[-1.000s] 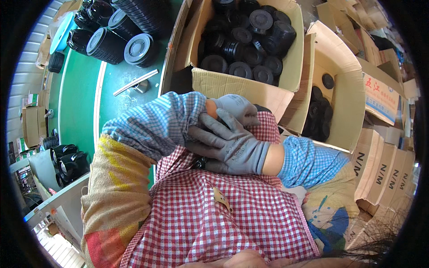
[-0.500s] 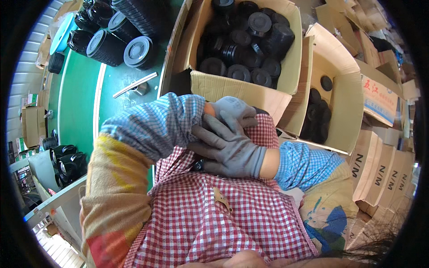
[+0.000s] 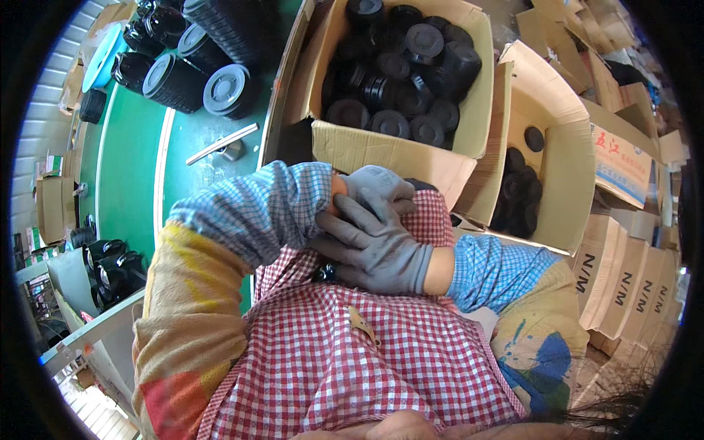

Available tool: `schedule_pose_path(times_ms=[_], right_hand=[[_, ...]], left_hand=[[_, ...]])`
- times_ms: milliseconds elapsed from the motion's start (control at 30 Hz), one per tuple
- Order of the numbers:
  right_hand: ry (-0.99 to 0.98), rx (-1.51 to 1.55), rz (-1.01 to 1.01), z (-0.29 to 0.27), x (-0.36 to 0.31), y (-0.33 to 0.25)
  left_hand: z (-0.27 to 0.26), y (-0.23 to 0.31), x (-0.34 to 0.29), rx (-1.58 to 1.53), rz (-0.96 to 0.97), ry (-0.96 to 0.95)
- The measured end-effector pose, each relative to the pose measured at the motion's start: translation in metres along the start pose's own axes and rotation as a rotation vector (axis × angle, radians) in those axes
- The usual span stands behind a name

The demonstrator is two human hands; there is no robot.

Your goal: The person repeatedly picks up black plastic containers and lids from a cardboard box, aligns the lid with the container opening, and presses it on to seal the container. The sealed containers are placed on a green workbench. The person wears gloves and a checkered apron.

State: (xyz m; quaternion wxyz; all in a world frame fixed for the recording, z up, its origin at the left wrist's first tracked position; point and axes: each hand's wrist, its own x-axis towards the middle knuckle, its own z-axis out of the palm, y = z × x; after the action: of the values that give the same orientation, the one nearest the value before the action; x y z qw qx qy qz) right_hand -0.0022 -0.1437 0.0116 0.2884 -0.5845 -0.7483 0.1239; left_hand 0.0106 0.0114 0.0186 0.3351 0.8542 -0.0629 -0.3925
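Note:
My left hand [image 3: 380, 185], in a grey work glove, rests in front of my apron with its back up. Its fingers bend down and away, so their tips are hidden. Across the left wrist lies my right hand [image 3: 385, 249], also in a grey glove, its fingers stretched out and somewhat apart. Nothing shows in the right hand. Under both hands is the red-and-white checked apron [image 3: 367, 359] I wear. Blue checked sleeve covers reach to both wrists. A small dark shiny thing [image 3: 325, 272] peeks out below the right hand; its kind is unclear.
An open carton [image 3: 396, 150] of round black lids or jars stands ahead, beside a second carton [image 3: 568, 198] holding several more. On the green worktable [image 3: 128, 165] at left are stacked black lidded containers [image 3: 227, 89] and a metal bar [image 3: 222, 144]. Closed cartons [image 3: 598, 275] line the right.
The hands have barely moved; the right hand's fingers have shifted slightly against the left wrist. The view has moved a little.

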Motion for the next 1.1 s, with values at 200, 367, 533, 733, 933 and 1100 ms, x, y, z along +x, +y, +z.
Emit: schedule_pose_path(times_ms=[200,367,533,733,933,1100], right_hand=[[-0.151,0.234,-0.216,-0.019,-0.027,0.087],[-0.238,0.168,-0.227,-0.01,-0.018,0.053],[-0.121,0.018,-0.023,0.005,-0.004,-0.001],[0.126,0.021,0.127,-0.011,-0.003,0.003],[0.126,0.734,0.755,-0.024,-0.03,0.07],[0.123,0.621,0.615,-0.011,-0.027,0.058]], left_hand=[[0.029,-0.056,-0.016,0.446,0.814,0.579],[0.037,-0.046,-0.012,-0.477,0.346,0.176],[0.027,-0.026,0.02,-0.026,0.281,0.066],[0.015,0.015,0.025,0.257,-0.087,0.159],[0.024,-0.075,-0.054,-0.75,0.054,0.882],[0.071,-0.072,-0.115,-0.823,0.104,0.95]])
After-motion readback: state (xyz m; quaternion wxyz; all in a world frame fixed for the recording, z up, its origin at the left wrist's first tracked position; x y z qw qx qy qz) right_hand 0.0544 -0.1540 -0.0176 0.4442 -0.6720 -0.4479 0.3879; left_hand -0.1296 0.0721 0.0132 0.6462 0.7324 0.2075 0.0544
